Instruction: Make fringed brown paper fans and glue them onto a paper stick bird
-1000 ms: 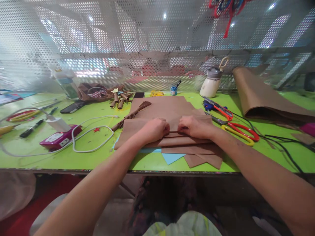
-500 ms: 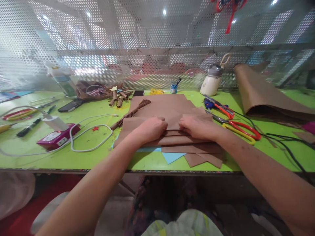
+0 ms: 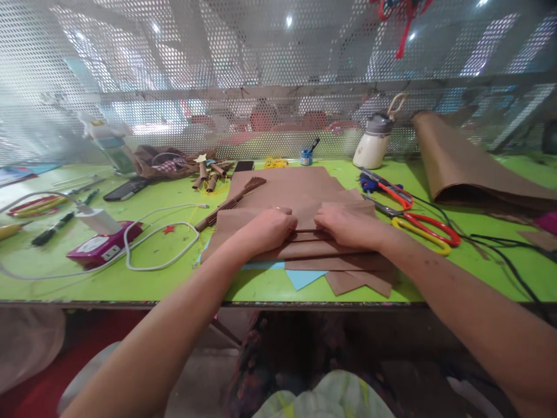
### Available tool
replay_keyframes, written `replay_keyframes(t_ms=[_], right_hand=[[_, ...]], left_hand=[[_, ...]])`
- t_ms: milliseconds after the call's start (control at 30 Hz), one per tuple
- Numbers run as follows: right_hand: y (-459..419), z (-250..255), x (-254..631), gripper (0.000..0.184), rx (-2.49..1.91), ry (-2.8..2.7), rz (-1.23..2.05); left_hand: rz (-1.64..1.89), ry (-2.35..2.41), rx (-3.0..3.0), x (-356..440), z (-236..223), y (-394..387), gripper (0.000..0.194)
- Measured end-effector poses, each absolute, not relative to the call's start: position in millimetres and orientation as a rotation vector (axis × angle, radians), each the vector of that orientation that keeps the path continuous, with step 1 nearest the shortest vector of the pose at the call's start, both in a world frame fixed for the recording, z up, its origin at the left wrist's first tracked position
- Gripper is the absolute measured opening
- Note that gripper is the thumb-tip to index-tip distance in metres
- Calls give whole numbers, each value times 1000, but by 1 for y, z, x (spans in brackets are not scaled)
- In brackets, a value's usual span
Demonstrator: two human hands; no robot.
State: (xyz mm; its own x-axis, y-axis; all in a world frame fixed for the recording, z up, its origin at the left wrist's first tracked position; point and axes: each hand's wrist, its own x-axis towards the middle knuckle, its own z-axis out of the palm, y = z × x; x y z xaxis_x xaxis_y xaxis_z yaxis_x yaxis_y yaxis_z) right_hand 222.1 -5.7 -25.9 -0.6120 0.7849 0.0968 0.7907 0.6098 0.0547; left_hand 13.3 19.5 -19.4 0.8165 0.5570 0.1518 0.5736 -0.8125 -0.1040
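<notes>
Both left hand (image 3: 274, 228) and right hand (image 3: 343, 225) are pinching the brown paper (image 3: 304, 248) on the table (image 3: 152, 287) in curled fingers, its fold running under and between them, while red-and-yellow scissors (image 3: 409, 217) are lying right of the paper and a purple socket (image 3: 104, 247) is sitting left.

Craft workshop; green worktable (image 3: 174, 284) with scissors (image 3: 399, 217), brown paper (image 3: 282, 183); perforated screen (image 3: 270, 58) behind

The paper (image 3: 287, 183) is brown — the table (image 3: 108, 287) lime green, the bottle (image 3: 371, 149) cream and grey.
</notes>
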Motion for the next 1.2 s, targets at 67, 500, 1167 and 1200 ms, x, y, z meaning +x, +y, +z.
replay_keyframes(t_ms=[67, 500, 1167, 1200], right_hand=[[-8, -25, 221, 13, -1350, -2775, -157], [-15, -19, 215, 17, -1369, -2737, -350], [-19, -17, 203, 19, -1136, -2420, -468], [-16, -19, 205, 17, -1121, -2381, -356]], left_hand=[[-153, -878, -2850, 12, -20, 19, 27], [-502, -1158, -3115, 6, -13, 25, 30], [-835, -1656, -3497, 1, -19, 29, 44], [-847, -1672, -3486, 2, -19, 28, 44]])
